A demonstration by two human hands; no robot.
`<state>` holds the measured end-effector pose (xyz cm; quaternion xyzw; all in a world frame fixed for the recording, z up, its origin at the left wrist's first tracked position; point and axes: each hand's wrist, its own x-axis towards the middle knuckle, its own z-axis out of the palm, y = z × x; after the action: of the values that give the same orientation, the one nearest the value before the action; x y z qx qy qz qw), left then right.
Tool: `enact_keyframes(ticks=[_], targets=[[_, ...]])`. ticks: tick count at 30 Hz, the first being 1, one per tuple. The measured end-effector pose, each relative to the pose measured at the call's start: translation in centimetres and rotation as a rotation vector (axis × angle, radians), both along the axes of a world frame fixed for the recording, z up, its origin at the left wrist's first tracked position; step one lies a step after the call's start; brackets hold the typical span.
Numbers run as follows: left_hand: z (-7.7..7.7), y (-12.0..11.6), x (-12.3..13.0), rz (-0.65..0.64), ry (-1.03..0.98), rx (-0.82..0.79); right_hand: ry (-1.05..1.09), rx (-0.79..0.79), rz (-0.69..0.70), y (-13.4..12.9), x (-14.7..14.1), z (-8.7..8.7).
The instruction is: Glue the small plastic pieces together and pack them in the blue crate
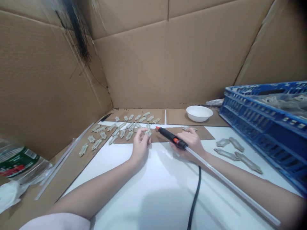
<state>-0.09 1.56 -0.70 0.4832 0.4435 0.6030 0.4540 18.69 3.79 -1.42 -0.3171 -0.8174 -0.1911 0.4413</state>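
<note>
My left hand [141,142] pinches a small pale frame-shaped piece [148,131] between thumb and fingertips, above the edge of a cardboard strip [203,133]. In my right hand [190,142] is a black glue gun [169,135] with an orange tip, which points left toward the held piece. A long translucent glue stick [230,183] runs out of the gun's back, and a black cable hangs below my right hand. Many similar pale pieces [96,144] lie on cardboard to the left, and several larger ones [248,162] rest on the white table at the right.
A white bowl [199,114] stands at the back. The blue crate [259,127] with bagged pieces borders the right side. At the left are spare glue sticks [64,159] and a large clear bottle with a green label [21,161]. Cardboard walls [203,57] enclose the table.
</note>
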Motion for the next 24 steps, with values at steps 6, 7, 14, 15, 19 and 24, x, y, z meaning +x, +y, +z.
enact_keyframes(ticks=[6,7,14,15,19,24], targets=[[-0.5,0.1,0.0,0.007,-0.009,-0.028,0.002,-0.025,-0.005,0.0,0.1,0.0],[-0.6,0.2,0.0,0.023,-0.001,-0.024,0.001,-0.043,-0.003,0.0,0.0,-0.1],[-1.4,1.2,-0.3,0.137,0.036,-0.006,0.281,-0.639,-0.154,-0.6,-0.6,0.9],[-1.6,1.4,-0.4,0.16,0.034,-0.009,0.351,-0.776,-0.162,-0.6,-0.7,1.3],[-1.8,2.0,-0.7,0.234,0.038,-0.014,0.445,-1.182,-0.085,-0.2,-0.4,3.1],[-1.3,1.9,-0.7,0.161,0.029,-0.012,0.412,-1.387,0.011,0.1,0.1,4.7]])
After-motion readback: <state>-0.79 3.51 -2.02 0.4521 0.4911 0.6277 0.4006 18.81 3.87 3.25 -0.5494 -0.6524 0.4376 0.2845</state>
